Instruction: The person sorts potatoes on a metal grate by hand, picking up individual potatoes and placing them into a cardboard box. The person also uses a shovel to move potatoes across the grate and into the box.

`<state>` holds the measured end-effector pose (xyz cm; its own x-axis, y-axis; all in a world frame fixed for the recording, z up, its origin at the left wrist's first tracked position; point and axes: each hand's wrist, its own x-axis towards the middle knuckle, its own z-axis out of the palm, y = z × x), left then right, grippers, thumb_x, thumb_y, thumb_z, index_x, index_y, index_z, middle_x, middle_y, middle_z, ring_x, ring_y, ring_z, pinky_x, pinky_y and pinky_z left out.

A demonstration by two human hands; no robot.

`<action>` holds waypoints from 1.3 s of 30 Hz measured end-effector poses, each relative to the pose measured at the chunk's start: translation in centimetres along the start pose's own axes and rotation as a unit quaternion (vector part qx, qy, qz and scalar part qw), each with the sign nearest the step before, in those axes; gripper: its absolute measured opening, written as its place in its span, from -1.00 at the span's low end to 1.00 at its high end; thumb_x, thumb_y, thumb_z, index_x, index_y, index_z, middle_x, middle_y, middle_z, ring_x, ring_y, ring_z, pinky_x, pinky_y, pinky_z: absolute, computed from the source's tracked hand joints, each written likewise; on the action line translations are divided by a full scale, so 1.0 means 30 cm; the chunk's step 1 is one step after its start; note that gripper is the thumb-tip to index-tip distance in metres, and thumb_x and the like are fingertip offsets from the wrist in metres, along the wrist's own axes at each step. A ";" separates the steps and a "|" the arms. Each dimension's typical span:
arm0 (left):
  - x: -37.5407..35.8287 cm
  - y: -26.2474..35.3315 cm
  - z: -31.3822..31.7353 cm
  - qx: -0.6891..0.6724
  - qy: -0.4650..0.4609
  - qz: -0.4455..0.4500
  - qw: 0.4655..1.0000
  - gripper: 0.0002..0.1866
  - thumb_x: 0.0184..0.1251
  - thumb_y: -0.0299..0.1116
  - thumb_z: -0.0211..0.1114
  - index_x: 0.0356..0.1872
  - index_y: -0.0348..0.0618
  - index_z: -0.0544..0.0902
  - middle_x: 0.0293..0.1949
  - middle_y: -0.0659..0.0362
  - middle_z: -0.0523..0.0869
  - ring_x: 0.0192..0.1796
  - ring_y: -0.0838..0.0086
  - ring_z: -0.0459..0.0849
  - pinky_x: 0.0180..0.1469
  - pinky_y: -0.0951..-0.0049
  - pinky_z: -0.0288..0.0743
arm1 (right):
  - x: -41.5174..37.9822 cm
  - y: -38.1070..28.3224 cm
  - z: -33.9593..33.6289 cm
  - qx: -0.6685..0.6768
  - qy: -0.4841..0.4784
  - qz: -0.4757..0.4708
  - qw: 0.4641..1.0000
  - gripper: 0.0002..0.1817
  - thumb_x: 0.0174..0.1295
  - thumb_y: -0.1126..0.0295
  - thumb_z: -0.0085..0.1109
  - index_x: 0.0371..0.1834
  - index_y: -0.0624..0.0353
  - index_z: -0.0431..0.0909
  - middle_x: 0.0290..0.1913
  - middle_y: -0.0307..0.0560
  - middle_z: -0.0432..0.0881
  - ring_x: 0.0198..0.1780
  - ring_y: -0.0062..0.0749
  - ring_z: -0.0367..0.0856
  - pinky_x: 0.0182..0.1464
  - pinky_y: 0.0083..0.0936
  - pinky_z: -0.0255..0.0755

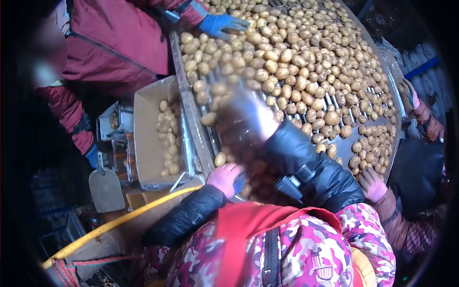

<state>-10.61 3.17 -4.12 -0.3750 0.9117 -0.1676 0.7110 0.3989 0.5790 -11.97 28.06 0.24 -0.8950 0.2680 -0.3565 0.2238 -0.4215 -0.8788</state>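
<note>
Potatoes [296, 62] cover a slatted sorting table [198, 138] in front of me. My left hand [223, 180], in a pink glove with a blue part, rests by the near left edge of the table, close to some potatoes. Its fingers are mostly turned out of sight. Over the potatoes near the middle, my right hand [248, 115] is smeared by motion. A black sleeve [306, 162] leads to it, and whether it holds a potato does not show. Left of the table, a cardboard box [146, 134] lined with clear plastic contains several potatoes.
A co-worker in a red coat [114, 43] stands at upper left, one blue-gloved hand [222, 25] on potatoes, the other holding a flat scoop [106, 189]. Another person's gloved hand [373, 184] touches potatoes at right. A yellow hose [119, 220] crosses the lower left.
</note>
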 end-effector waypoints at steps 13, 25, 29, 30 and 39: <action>-0.016 0.009 0.077 0.002 0.038 0.046 0.998 -0.69 0.26 -0.32 0.41 0.03 -0.02 0.71 -0.07 0.06 0.76 -0.01 0.05 0.76 0.05 0.09 0.66 | 0.221 -0.186 -0.422 -0.771 0.190 -0.071 0.604 -0.14 0.12 -0.33 0.46 0.47 -0.23 0.51 0.56 -0.02 0.41 0.66 0.00 0.23 0.60 0.33 0.02; -0.011 0.008 0.098 0.006 0.054 0.017 0.998 -0.73 0.25 -0.32 0.45 -0.02 0.02 0.75 -0.07 0.10 0.78 -0.03 0.06 0.79 0.02 0.10 0.68 | -0.253 0.076 -0.706 -0.665 0.269 -0.106 0.688 -0.40 0.30 -0.11 0.32 0.38 -0.20 0.60 0.38 0.07 0.57 0.46 0.17 0.44 0.41 0.32 0.33; -0.019 0.012 0.084 0.008 0.040 0.012 0.999 -0.73 0.27 -0.26 0.44 -0.01 0.02 0.75 -0.07 0.10 0.79 -0.03 0.06 0.79 0.03 0.09 0.68 | -0.366 -0.041 -0.525 -0.785 0.063 0.000 0.616 -0.49 0.39 -0.10 0.27 0.24 -0.04 0.65 -0.02 0.18 0.74 0.07 0.18 0.74 0.11 0.03 0.64; -0.021 0.009 0.083 0.006 0.034 0.011 0.999 -0.71 0.27 -0.25 0.44 0.00 0.02 0.74 -0.05 0.10 0.78 -0.01 0.06 0.79 0.04 0.09 0.68 | -0.337 -0.072 -0.504 -0.760 0.080 -0.047 0.643 -0.58 0.35 -0.03 0.28 0.08 0.02 0.71 -0.11 0.19 0.76 -0.05 0.18 0.77 0.03 0.02 0.65; -0.017 -0.015 0.059 0.008 -0.026 0.014 1.000 -0.57 0.20 -0.28 0.42 0.14 -0.01 0.69 0.07 0.09 0.71 0.14 0.10 0.72 0.18 0.12 0.63 | 0.393 -0.081 -0.325 -0.751 0.149 -0.187 0.616 -0.73 0.39 0.37 0.12 0.04 0.05 0.74 0.10 0.06 0.75 0.21 -0.08 0.74 0.19 -0.08 0.63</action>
<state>-9.69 2.69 -5.71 -0.3244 0.9261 -0.1924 0.7300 0.3745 0.5717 -19.32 40.68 -4.92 -0.9319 0.3440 0.1149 0.3276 0.9344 -0.1401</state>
